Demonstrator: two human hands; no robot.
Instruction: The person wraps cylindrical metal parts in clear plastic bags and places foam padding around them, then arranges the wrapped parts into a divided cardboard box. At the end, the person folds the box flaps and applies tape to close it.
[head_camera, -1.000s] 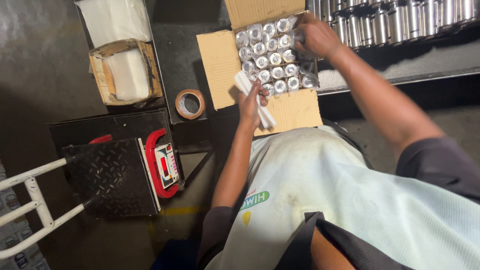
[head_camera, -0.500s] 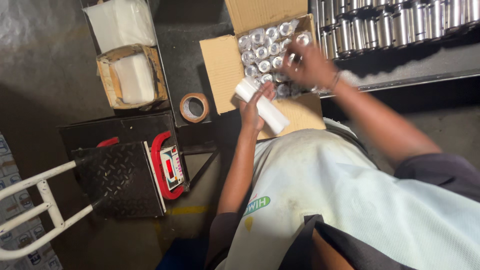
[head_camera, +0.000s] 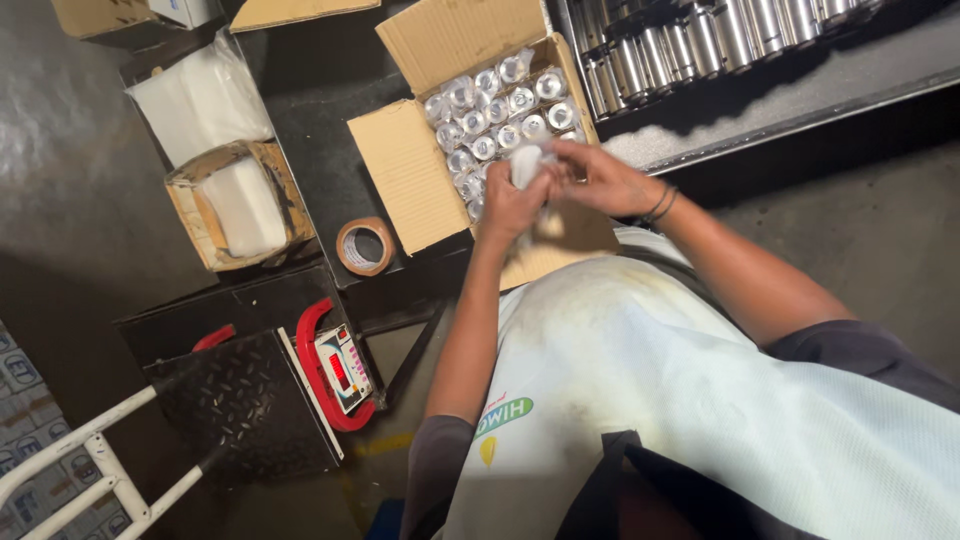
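An open cardboard box (head_camera: 405, 170) stands on a dark table, filled with several shiny metal cylinders in clear wrapping (head_camera: 485, 110). Over its near right corner my left hand (head_camera: 510, 205) grips a white wrapped piece (head_camera: 527, 165) from below. My right hand (head_camera: 600, 180) meets it from the right, fingers pinching the top of the same white wrap. Both hands touch each other around the piece. What is inside the wrap is hidden.
A roll of brown tape (head_camera: 365, 246) lies left of the box. Further left sit a small carton of white sheets (head_camera: 235, 205) and a white bag (head_camera: 200, 100). A platform scale with red-framed display (head_camera: 335, 370) stands below. Bare metal cylinders (head_camera: 700, 35) line a shelf at the top right.
My right hand left the box and came down to join the left one on the white wrapped piece. The left hand lifted the piece slightly toward the box.
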